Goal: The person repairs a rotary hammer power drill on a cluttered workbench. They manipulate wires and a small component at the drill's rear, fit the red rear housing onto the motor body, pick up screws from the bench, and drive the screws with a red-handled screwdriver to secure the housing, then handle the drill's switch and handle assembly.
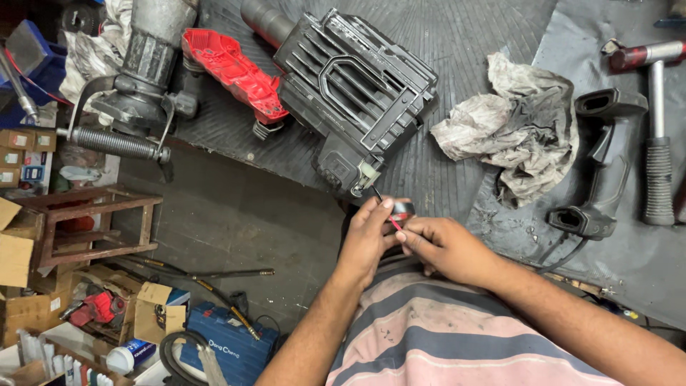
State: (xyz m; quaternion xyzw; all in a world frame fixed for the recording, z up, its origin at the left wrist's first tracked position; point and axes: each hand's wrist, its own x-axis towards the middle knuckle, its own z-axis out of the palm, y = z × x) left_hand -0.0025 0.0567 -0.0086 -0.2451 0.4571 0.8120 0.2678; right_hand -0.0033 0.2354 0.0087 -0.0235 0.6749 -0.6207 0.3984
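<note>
My left hand point(368, 236) and my right hand point(443, 246) meet at the bench's front edge. Between their fingertips they pinch a small black part with thin red and black wires point(400, 213). A wire runs up from it to the white connector on a large black ribbed power-tool housing point(354, 86), which lies just above my hands on the ribbed rubber mat point(457, 43). I cannot tell which hand bears the part's weight.
A red tool cover point(232, 68) and a grey demolition-hammer body point(143, 64) lie at the left. A dirty rag point(518, 125), a black handle shell point(607, 164) and a hammer point(656, 143) lie at the right. Boxes, a wooden stool point(93, 225) and a blue case point(229, 350) stand on the floor.
</note>
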